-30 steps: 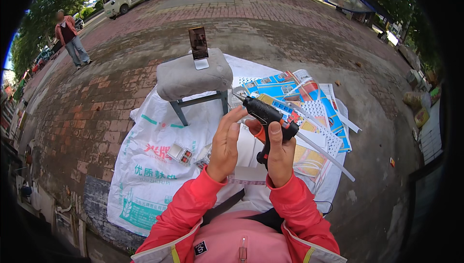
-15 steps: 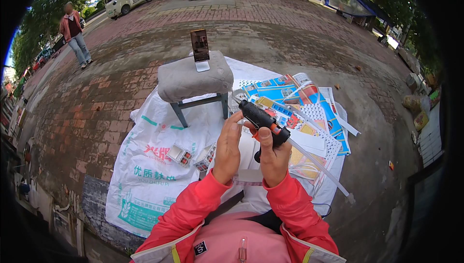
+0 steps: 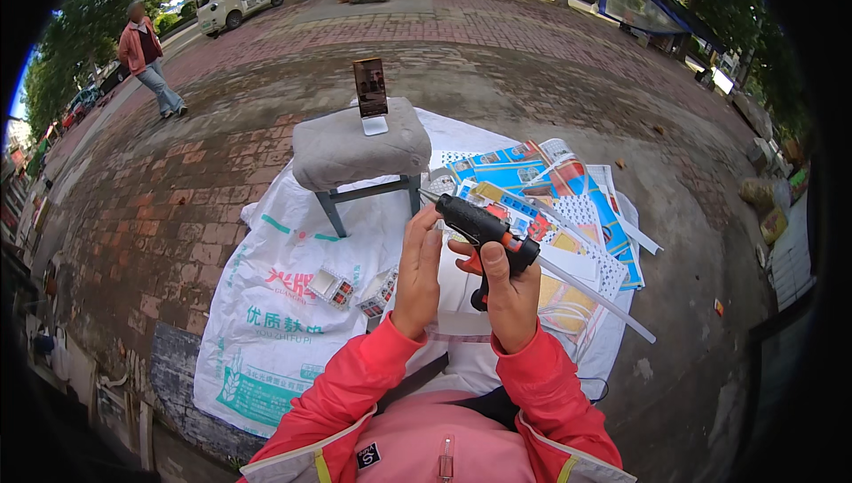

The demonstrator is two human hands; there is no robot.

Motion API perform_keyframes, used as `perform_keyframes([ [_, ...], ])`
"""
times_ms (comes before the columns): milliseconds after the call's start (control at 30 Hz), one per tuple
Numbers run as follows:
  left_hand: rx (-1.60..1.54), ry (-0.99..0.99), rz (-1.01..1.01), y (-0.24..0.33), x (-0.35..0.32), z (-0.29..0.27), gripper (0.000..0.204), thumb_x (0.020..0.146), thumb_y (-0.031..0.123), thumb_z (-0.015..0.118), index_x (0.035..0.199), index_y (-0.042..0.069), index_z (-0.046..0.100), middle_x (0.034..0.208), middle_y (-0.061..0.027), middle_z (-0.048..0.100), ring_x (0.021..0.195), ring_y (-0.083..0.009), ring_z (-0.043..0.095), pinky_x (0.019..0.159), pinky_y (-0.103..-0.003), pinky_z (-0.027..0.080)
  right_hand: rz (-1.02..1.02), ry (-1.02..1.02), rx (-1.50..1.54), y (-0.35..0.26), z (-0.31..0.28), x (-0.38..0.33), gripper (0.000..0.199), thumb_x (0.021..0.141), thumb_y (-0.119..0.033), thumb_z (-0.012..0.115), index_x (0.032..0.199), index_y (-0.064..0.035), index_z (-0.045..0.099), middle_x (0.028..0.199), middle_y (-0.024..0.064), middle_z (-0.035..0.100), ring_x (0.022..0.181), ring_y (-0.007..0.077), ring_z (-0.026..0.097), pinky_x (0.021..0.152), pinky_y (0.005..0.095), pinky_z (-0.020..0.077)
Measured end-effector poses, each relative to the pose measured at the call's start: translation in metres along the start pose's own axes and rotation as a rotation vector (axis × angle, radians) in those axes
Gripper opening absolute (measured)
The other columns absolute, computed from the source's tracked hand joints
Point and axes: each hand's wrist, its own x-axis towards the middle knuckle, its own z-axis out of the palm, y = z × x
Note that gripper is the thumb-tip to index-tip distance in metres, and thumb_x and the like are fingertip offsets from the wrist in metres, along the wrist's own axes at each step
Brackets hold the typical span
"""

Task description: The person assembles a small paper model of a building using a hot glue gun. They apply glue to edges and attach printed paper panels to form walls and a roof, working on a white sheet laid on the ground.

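My right hand (image 3: 513, 298) is closed round the handle of a black hot glue gun (image 3: 470, 224) with orange parts, its thumb along the side. The gun's nozzle points up and to the left. A long translucent glue stick (image 3: 596, 295) juts from its back end toward the lower right. My left hand (image 3: 417, 279) is raised beside the front of the gun, fingers stretched upward and close together. Its fingertips are next to the barrel near the nozzle; whether they touch it I cannot tell. Two small printed box-like pieces (image 3: 331, 289) lie left of my left hand.
Ahead is a grey padded stool (image 3: 362, 148) bearing a phone on a stand (image 3: 371, 97). Printed sheets (image 3: 581, 208) are spread at the right on a white woven sack (image 3: 266, 323). A person (image 3: 149, 62) is on the brick paving at far left, near a parked van (image 3: 238, 2).
The glue gun and my right hand have shifted slightly down and to the right, the gun tilting a little flatter. The person at far left has stepped to the right.
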Motion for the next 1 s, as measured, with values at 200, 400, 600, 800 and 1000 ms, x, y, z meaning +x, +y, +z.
perform_keyframes([
  [200, 0.269, 0.163, 0.246, 0.018, 0.003, -0.010, 0.045, 0.102, 0.026, 0.031, 0.135, 0.002, 0.048, 0.145, -0.0194, 0.035, 0.135, -0.0314, 0.034, 0.111, -0.040, 0.026, -0.006, -0.090, -0.156, -0.028, -0.017, -0.016, 0.049, 0.097, -0.043, 0.056, 0.116, 0.0017, 0.061, 0.091, 0.0085, 0.066, 0.056, 0.0070, 0.053, 0.050, 0.0202, 0.0403],
  [400, 0.296, 0.184, 0.321, 0.023, 0.005, -0.014, 0.047, 0.100, 0.026, 0.033, 0.137, 0.000, 0.046, 0.146, -0.0205, 0.032, 0.136, -0.0329, 0.032, 0.111, -0.041, 0.026, 0.057, -0.141, -0.202, -0.024, -0.018, -0.022, 0.038, 0.095, -0.036, 0.062, 0.100, 0.0017, 0.064, 0.074, 0.0005, 0.054, 0.060, 0.0078, 0.047, 0.054, 0.0238, 0.0372],
  [600, 0.339, 0.157, 0.343, 0.023, 0.004, -0.015, 0.048, 0.099, 0.027, 0.036, 0.137, 0.000, 0.046, 0.146, -0.0210, 0.031, 0.135, -0.0348, 0.032, 0.111, -0.042, 0.025, -0.025, -0.145, -0.356, -0.018, -0.018, -0.019, 0.033, 0.093, -0.032, 0.065, 0.098, 0.0002, 0.062, 0.067, 0.0045, 0.048, 0.060, 0.0147, 0.041, 0.054, 0.0297, 0.0356],
  [800, 0.337, 0.157, 0.328, 0.023, 0.003, -0.016, 0.048, 0.099, 0.026, 0.037, 0.137, 0.000, 0.046, 0.147, -0.0212, 0.031, 0.135, -0.0353, 0.032, 0.112, -0.043, 0.025, -0.009, -0.130, -0.405, -0.021, -0.018, -0.019, 0.031, 0.093, -0.031, 0.066, 0.099, -0.0004, 0.062, 0.066, 0.0057, 0.048, 0.059, 0.0166, 0.043, 0.055, 0.0299, 0.0373],
  [1000, 0.326, 0.146, 0.328, 0.023, 0.003, -0.016, 0.047, 0.098, 0.026, 0.036, 0.137, 0.000, 0.046, 0.147, -0.0212, 0.030, 0.135, -0.0355, 0.031, 0.112, -0.043, 0.024, 0.003, -0.134, -0.435, -0.025, -0.017, -0.020, 0.030, 0.093, -0.030, 0.066, 0.099, -0.0001, 0.062, 0.066, 0.0059, 0.050, 0.059, 0.0167, 0.044, 0.056, 0.0301, 0.0382],
])
